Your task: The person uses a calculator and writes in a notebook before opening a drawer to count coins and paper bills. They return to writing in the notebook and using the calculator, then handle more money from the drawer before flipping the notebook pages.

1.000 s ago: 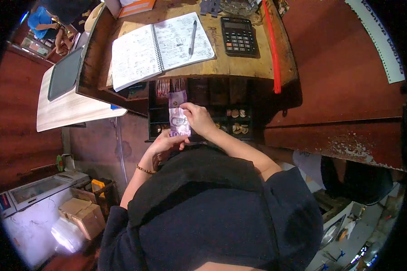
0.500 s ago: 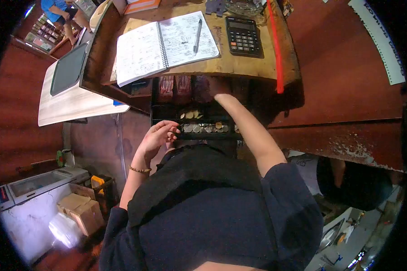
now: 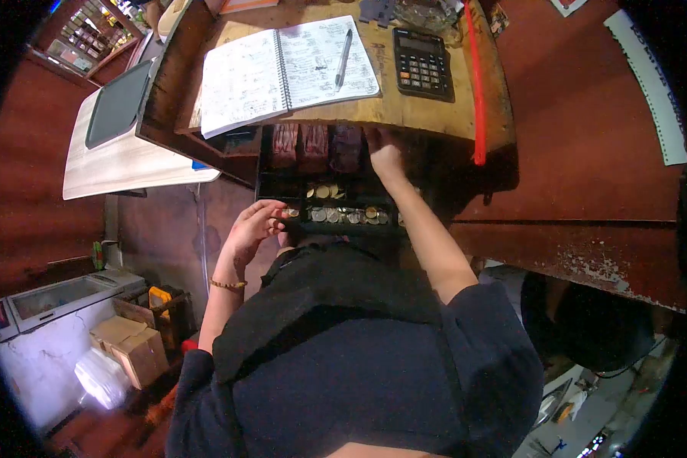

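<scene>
An open cash drawer (image 3: 282, 187) juts out under the wooden desk, with banknotes (image 3: 314, 145) in its back slots and coins (image 3: 349, 216) in its front compartments. My left hand (image 3: 256, 227) is at the drawer's front left corner, its fingers curled beside a few coins; whether it pinches one is too small to tell. My right hand (image 3: 387, 158) reaches into the back of the drawer, right of the banknotes, with its fingers in shadow under the desk edge.
On the desk (image 3: 320, 117) lie an open notebook (image 3: 244, 80) with a pen (image 3: 344, 61), and a calculator (image 3: 423, 64). A red strip (image 3: 475, 84) runs down the desk's right side. A grey tray (image 3: 118, 104) rests on a pale table (image 3: 91, 164) at the left.
My right hand has come out a little from under the desk and more of it shows. More banknotes are visible. My left hand has shifted slightly left. The view has moved a little.
</scene>
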Demonstrator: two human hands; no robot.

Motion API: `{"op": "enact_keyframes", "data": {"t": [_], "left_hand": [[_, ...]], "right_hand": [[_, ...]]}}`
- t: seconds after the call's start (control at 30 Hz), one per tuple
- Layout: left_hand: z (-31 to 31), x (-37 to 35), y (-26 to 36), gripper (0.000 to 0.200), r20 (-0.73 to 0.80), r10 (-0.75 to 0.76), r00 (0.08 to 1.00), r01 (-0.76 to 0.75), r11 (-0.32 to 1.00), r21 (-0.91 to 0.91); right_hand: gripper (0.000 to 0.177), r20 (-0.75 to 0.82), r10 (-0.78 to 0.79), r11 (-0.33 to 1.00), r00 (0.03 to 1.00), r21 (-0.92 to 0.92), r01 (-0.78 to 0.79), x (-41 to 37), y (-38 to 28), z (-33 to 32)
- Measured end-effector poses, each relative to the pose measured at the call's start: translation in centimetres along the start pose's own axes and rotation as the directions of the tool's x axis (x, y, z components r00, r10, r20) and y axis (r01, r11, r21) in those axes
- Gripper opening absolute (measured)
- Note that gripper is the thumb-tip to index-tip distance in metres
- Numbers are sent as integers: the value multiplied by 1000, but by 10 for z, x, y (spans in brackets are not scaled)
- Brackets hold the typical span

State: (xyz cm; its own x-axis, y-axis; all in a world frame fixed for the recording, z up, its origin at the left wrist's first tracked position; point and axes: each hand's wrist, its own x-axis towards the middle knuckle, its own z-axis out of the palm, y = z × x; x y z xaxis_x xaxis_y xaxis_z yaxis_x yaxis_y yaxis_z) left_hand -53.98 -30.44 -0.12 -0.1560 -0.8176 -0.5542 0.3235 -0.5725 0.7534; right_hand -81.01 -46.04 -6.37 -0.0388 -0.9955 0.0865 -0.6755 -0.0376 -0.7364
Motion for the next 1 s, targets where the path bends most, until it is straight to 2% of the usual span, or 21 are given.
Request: {"op": "enact_keyframes", "data": {"t": [0.03,0.07,0.1,0.13,0.17,0.2,0.27,0.3,0.33,0.4,0.43,0.5,0.53,0.6,0.63,0.77,0.8,0.87,0.9,0.93,1.0], "left_hand": [[-1,1,0,19,9,12,1000,-12,1000,4],[-1,2,0,19,15,11,1000,-11,1000,7],[0,3,1,19,17,12,1000,-12,1000,1],[0,4,3,19,18,15,1000,-15,1000,-4],[1,6,3,19,22,19,1000,-19,1000,0],[1,8,3,19,49,19,999,-19,1000,-10],[1,11,3,20,74,20,997,-18,1000,-20],[2,12,2,19,84,28,996,-27,1000,-10],[2,13,2,19,94,35,995,-36,999,0],[0,14,0,19,92,27,995,-27,1000,0],[0,14,-1,19,92,18,996,-18,1000,1],[1,13,3,19,90,15,996,-14,1000,-8],[0,10,5,19,81,5,997,-4,1000,-19],[-3,7,8,19,53,25,998,-25,1000,-4],[-4,7,9,18,35,45,998,-45,999,15],[-7,9,7,18,9,63,998,-63,998,-6],[-6,10,7,18,-20,74,997,-74,997,39],[-9,11,3,18,-53,90,994,-86,993,77],[-11,13,0,18,-77,95,992,-86,990,115],[-12,14,-2,18,-100,101,990,-85,984,154],[-12,12,-5,17,-86,97,992,-87,990,114]], "right_hand": [[45,23,138,990,990,-5,-138,-1,-11,-8],[45,17,141,990,990,-5,-141,0,-10,-2],[39,-169,3,999,986,34,3,4,-7,10],[32,-354,-128,987,926,44,153,10,2,22],[32,-231,-225,973,947,7,232,21,22,36],[32,-237,-227,972,945,7,235,23,24,39],[28,-73,-192,959,979,199,203,25,29,45],[24,25,-161,961,987,230,151,20,17,32],[24,25,-163,961,986,230,153,20,26,35],[22,238,-135,988,962,-41,149,17,49,45],[22,236,-134,988,962,-43,148,7,42,40],[20,-16,-302,933,953,-210,292,-14,22,28],[20,-13,-308,931,951,-208,299,-13,11,22],[19,252,-68,988,965,-121,101,-17,-5,15],[19,187,-204,968,961,-109,226,-19,-8,16],[21,216,-244,965,945,-41,258,-38,-24,22],[21,267,-252,964,930,-17,266,-44,-28,23],[20,256,-259,954,931,-85,288,-57,-37,24],[19,220,-340,927,914,-82,365,-60,-37,23],[19,221,-346,924,912,-86,372,-61,-38,23],[16,132,-408,912,903,16,410,-60,-41,22]]}}
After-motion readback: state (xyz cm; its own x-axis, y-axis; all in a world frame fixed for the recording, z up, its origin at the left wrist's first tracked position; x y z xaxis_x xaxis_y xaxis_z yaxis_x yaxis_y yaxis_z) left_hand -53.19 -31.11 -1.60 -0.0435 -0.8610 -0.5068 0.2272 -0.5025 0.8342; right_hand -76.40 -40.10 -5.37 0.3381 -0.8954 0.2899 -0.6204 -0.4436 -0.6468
